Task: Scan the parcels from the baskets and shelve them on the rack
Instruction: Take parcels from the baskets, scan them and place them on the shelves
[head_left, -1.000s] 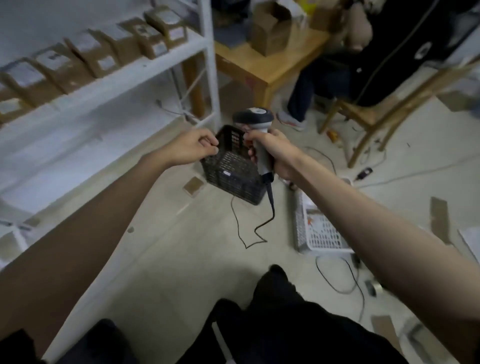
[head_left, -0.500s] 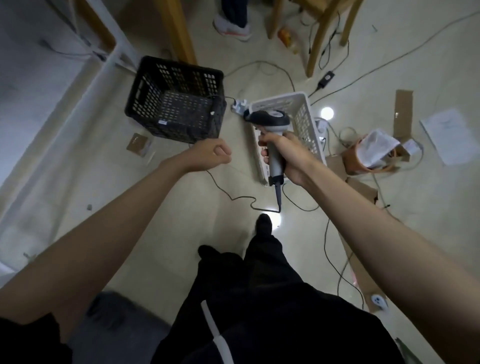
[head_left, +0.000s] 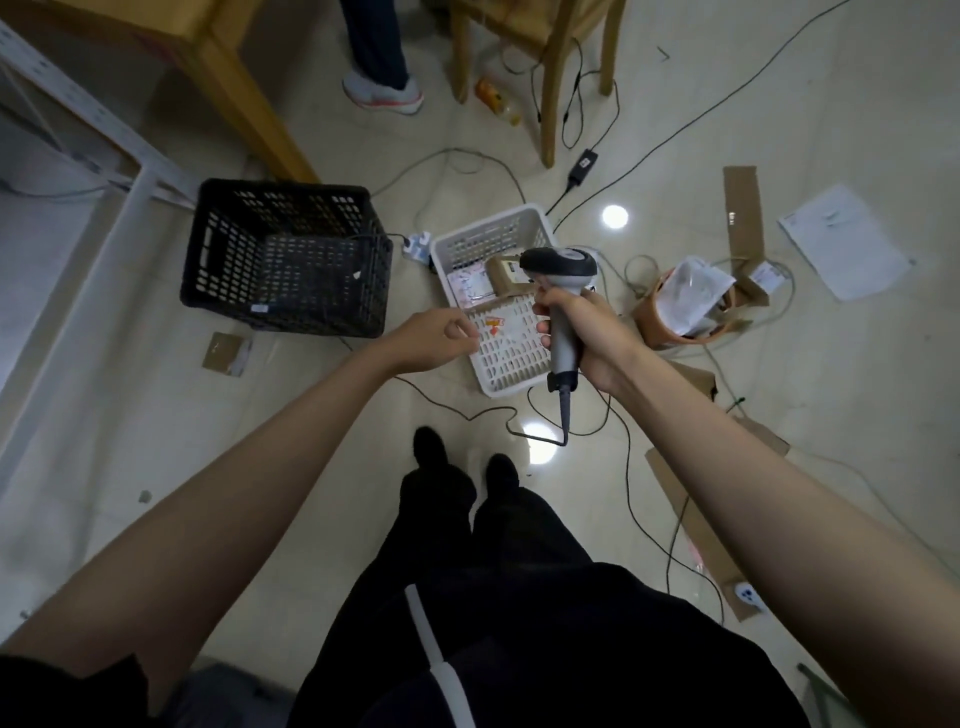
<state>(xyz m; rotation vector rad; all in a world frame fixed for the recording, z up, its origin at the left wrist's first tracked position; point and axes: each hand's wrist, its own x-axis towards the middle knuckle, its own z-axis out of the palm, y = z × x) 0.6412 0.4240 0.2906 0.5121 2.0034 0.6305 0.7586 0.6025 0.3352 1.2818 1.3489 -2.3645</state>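
My right hand (head_left: 584, 338) grips the grey handle of a corded barcode scanner (head_left: 560, 265), held above the white basket (head_left: 493, 228) on the floor. Inside that basket lie a brown parcel (head_left: 500, 273) and a flat pale parcel (head_left: 467, 286) at its far end. My left hand (head_left: 434, 340) hovers at the basket's left rim, fingers loosely curled and holding nothing. A black basket (head_left: 285, 257) stands to the left and looks empty. The white rack's frame (head_left: 93, 228) runs along the left edge.
Cables cross the floor around both baskets. Cardboard scraps (head_left: 740, 208), a paper sheet (head_left: 844, 241) and an orange bucket with a plastic bag (head_left: 685, 301) lie to the right. A wooden table leg (head_left: 244, 104), a chair and another person's shoe (head_left: 384, 96) stand beyond. My feet (head_left: 467, 462) are just below the basket.
My view has tilted from the rack down to the floor. Both hands have moved from near the black basket to the white basket; the left fist has loosened slightly.
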